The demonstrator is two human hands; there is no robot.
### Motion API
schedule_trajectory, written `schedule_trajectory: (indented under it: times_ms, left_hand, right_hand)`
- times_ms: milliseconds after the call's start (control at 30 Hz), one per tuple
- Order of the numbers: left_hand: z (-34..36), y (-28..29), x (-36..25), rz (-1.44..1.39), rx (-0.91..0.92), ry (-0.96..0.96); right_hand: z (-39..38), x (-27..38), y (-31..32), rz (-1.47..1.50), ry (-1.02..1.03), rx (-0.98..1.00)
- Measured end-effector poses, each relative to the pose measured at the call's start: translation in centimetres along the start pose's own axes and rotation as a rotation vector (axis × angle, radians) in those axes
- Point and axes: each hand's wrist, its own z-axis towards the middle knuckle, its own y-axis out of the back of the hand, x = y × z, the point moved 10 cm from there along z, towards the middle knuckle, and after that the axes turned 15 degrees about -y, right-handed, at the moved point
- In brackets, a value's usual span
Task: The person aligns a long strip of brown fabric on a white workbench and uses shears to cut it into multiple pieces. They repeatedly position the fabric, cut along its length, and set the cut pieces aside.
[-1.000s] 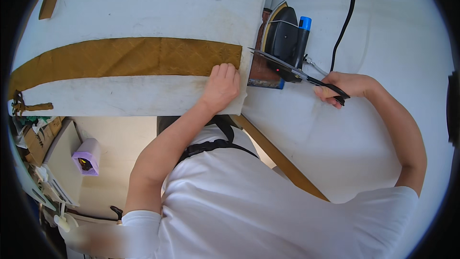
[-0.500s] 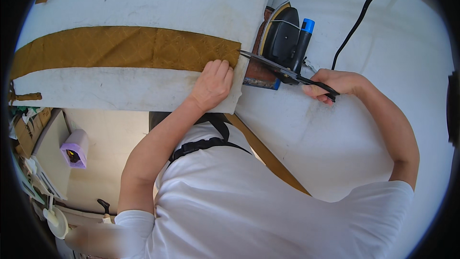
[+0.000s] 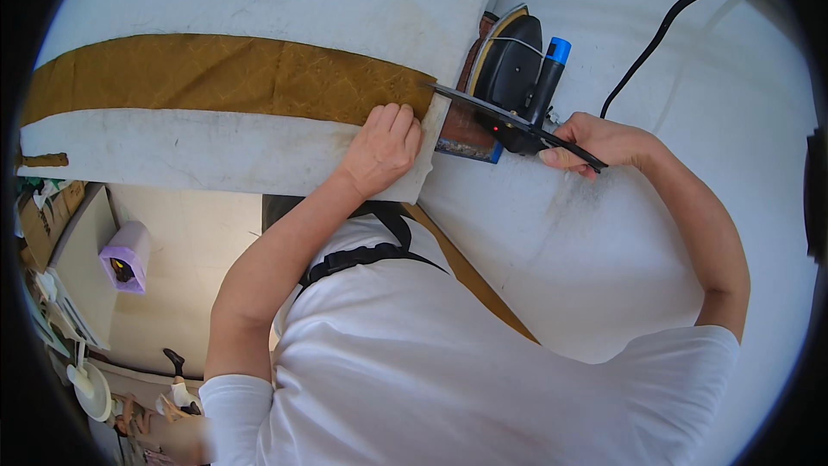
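Observation:
A mustard-brown patterned fabric strip [image 3: 216, 73] lies curved along the pale padded board [image 3: 172, 142]. My left hand [image 3: 384, 142] rests on its lower edge near the right end, fingers curled and closed on the cloth. My right hand [image 3: 573, 145] grips black-handled scissors [image 3: 487, 110], whose long blades reach left to the strip's right end; the tips are at the cloth, and whether they cut it is unclear. Just behind the blades a black iron [image 3: 509, 60] lies on its side on a reddish rest [image 3: 461, 129], beside a cylindrical blue-topped handle [image 3: 556, 60].
A white worktop [image 3: 595, 250] extends at right, with a black cable [image 3: 655, 26] running across it. Below left are cardboard boxes [image 3: 52, 216], a pale cabinet [image 3: 78, 276], a lilac bin [image 3: 125, 255] on the floor, a white fan [image 3: 90, 388] and parts of people [image 3: 181, 393] at the bottom edge.
The scissors have moved left and up to the strip's end, and their blades look closer together. My left hand stays on the cloth; the whole view has shifted slightly.

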Motion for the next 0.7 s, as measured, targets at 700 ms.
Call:
schedule_trajectory:
  times_ms: [700]
  left_hand:
    - [0.03,0.22,0.08,-0.001,-0.018,0.004]
  right_hand:
    - [0.3,0.58,-0.41,0.05,0.017,-0.027]
